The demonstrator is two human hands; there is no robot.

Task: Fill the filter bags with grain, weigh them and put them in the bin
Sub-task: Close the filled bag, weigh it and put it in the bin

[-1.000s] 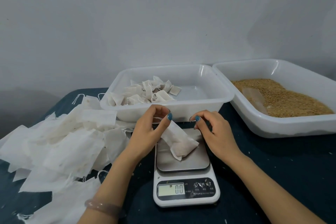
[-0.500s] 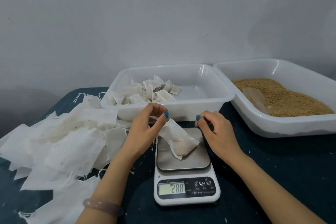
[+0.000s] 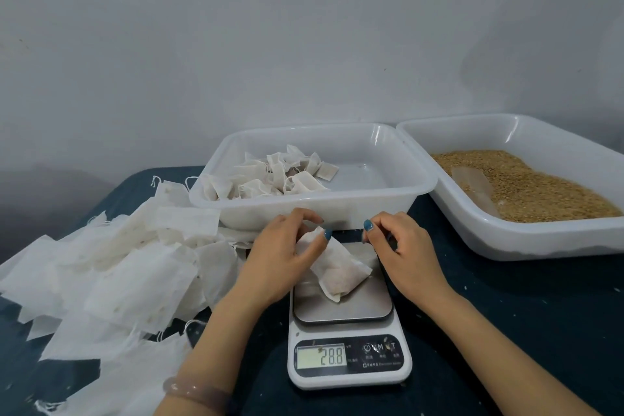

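Observation:
A filled white filter bag lies slanted on the steel plate of the white kitchen scale. The display reads 28.8. My left hand pinches the bag's gathered top end between thumb and fingers, at the plate's back left corner. My right hand hovers over the plate's back right corner with fingers curled, thumb and forefinger pinched as if on the bag's thin drawstring, which barely shows. Behind the scale stands the white bin with several filled bags heaped in its left half.
A larger white tray at the right holds brown grain with a clear plastic scoop lying in it. A loose pile of empty filter bags covers the dark tabletop at the left. A grey wall rises close behind.
The scale display went from 0.0 to 28.8 as the bag settled on the plate. Both hands stayed at the bag's top end with only slight shifts.

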